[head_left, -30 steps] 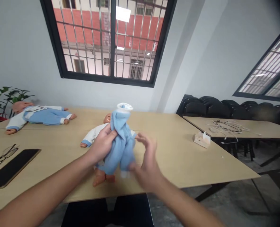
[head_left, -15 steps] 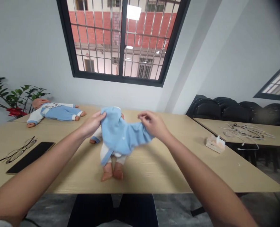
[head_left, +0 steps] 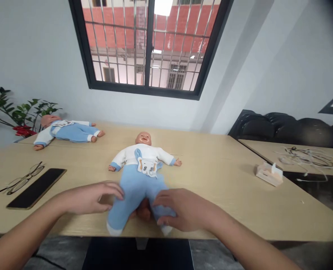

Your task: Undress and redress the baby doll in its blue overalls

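Light-blue pants (head_left: 132, 185) lie in front of you on the bench (head_left: 211, 168), spread over the lower body of a doll (head_left: 148, 150) on its back, their legs running down toward the near edge. The waist points toward the doll's head, probably so that cloth and body share one direction. The bare feet (head_left: 144, 212) show between the two pant legs rather than coming out of the cuffs, so the garment seems to rest on top of the doll and not around its legs. Your left hand (head_left: 89, 197) is at the outer side of one pant leg, thumb and fingers parted around nothing; your right hand (head_left: 183, 210) arches over the other leg, slightly blurred, its fingers loose and the thumb apart, with no grip visible. One hand per side likely suits cloth this limp, as it can be flattened evenly. The fabric looks soft, matte and knitted, ending in white cuffs, while the doll's head looks smooth, rounded and faintly glossy, like hard plastic or vinyl. Around the waist sits a white animal-face patch (head_left: 148, 167) with a floppy blue ear; you cannot tell here whether it belongs to the pants or the white top (head_left: 129, 155).
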The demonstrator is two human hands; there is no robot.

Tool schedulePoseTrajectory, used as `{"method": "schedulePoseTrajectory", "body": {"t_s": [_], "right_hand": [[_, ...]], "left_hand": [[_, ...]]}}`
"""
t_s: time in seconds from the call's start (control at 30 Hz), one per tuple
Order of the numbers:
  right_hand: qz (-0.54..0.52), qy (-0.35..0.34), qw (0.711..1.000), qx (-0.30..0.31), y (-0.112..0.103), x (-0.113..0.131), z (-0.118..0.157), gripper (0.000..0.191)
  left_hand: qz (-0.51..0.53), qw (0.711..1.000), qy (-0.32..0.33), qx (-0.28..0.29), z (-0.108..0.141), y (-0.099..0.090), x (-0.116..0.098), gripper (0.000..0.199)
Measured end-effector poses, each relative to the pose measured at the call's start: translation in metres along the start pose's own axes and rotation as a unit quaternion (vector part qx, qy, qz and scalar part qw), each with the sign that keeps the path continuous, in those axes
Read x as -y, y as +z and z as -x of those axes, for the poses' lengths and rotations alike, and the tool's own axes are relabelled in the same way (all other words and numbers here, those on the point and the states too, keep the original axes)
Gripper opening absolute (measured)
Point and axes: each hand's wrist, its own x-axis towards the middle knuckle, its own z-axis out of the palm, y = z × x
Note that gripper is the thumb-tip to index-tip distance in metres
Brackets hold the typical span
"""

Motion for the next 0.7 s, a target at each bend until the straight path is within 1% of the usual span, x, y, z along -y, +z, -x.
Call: {"method": "schedulePoseTrajectory", "body": {"t_s": [0.03,0.07,0.13,0.2,0.23,0.3,0.33,0.4,0.43,0.5,0.53,0.57,0.6,0.7], "right_hand": [[-0.009,0.010,1.000,-0.006,0.004,-0.008,-0.005,0.022],[-0.011,0.020,0.999,-0.022,0.007,-0.018,-0.014,0.022],[-0.002,0.041,0.997,-0.061,0.011,-0.043,-0.042,0.026],[0.012,0.076,0.993,-0.093,0.017,-0.071,-0.074,0.032],[0.027,0.107,0.988,-0.109,0.022,-0.084,-0.090,0.037],[0.047,0.160,0.980,-0.112,0.035,-0.105,-0.114,0.039],[0.048,0.163,0.979,-0.112,0.041,-0.113,-0.122,0.037],[0.035,0.129,0.982,-0.137,0.052,-0.122,-0.131,0.027],[0.024,0.101,0.980,-0.167,0.057,-0.124,-0.131,0.022],[-0.008,0.050,0.969,-0.240,0.062,-0.125,-0.127,0.014],[-0.030,0.035,0.962,-0.268,0.064,-0.125,-0.124,0.013],[-0.059,0.029,0.956,-0.286,0.065,-0.124,-0.120,0.012],[-0.095,0.033,0.951,-0.293,0.066,-0.123,-0.116,0.013],[-0.205,0.087,0.936,-0.273,0.066,-0.114,-0.107,0.017]], "left_hand": [[0.014,1.000,-0.014,0.011,0.002,0.003,0.004,0.038],[0.024,0.999,-0.024,0.006,0.000,0.003,0.006,0.039],[0.021,0.999,-0.026,-0.032,-0.012,-0.003,0.010,0.034],[-0.006,0.996,-0.002,-0.093,-0.036,-0.012,0.014,0.031],[-0.026,0.992,0.015,-0.125,-0.051,-0.016,0.017,0.032],[-0.064,0.978,0.047,-0.193,-0.080,-0.020,0.026,0.034],[-0.079,0.971,0.057,-0.219,-0.094,-0.020,0.031,0.036],[-0.092,0.962,0.066,-0.248,-0.116,-0.017,0.044,0.044],[-0.096,0.960,0.068,-0.252,-0.124,-0.015,0.049,0.051],[-0.109,0.961,0.069,-0.243,-0.134,-0.008,0.060,0.073],[-0.122,0.962,0.068,-0.235,-0.136,-0.004,0.063,0.082],[-0.138,0.962,0.069,-0.226,-0.136,-0.001,0.066,0.086],[-0.155,0.962,0.073,-0.214,-0.136,0.002,0.068,0.083],[-0.191,0.962,0.105,-0.167,-0.129,0.006,0.071,0.052]]}}
